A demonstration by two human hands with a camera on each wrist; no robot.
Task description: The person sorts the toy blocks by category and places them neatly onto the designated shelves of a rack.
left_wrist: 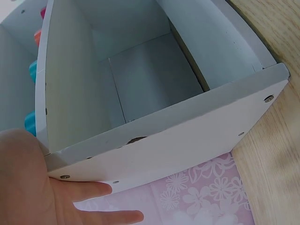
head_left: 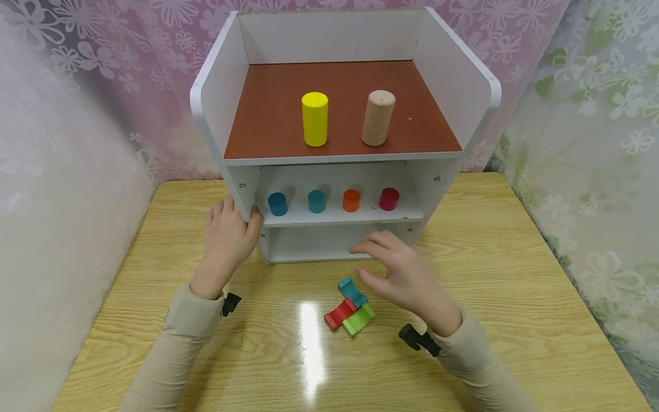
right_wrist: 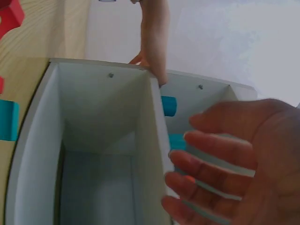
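A small white shelf unit (head_left: pixel 346 225) with a brown top board stands on the table. My left hand (head_left: pixel 229 237) holds its left side panel near the middle shelf, thumb inside and fingers along the outer face. In the left wrist view, two fingers extend across that outer face. My right hand (head_left: pixel 401 274) hovers before the lower shelf, fingers loosely bent and holding nothing. Just left of it on the table, a blue block (head_left: pixel 352 291), a red block (head_left: pixel 340 314) and a green block (head_left: pixel 358 320), each with a curved cut-out, touch one another.
A yellow cylinder (head_left: pixel 315 119) and a plain wooden cylinder (head_left: pixel 378 118) stand on the top board. Along the middle shelf are a dark blue peg (head_left: pixel 277 204), a teal peg (head_left: pixel 316 201), an orange peg (head_left: pixel 351 201) and a crimson peg (head_left: pixel 389 199). Flowered curtains hang behind.
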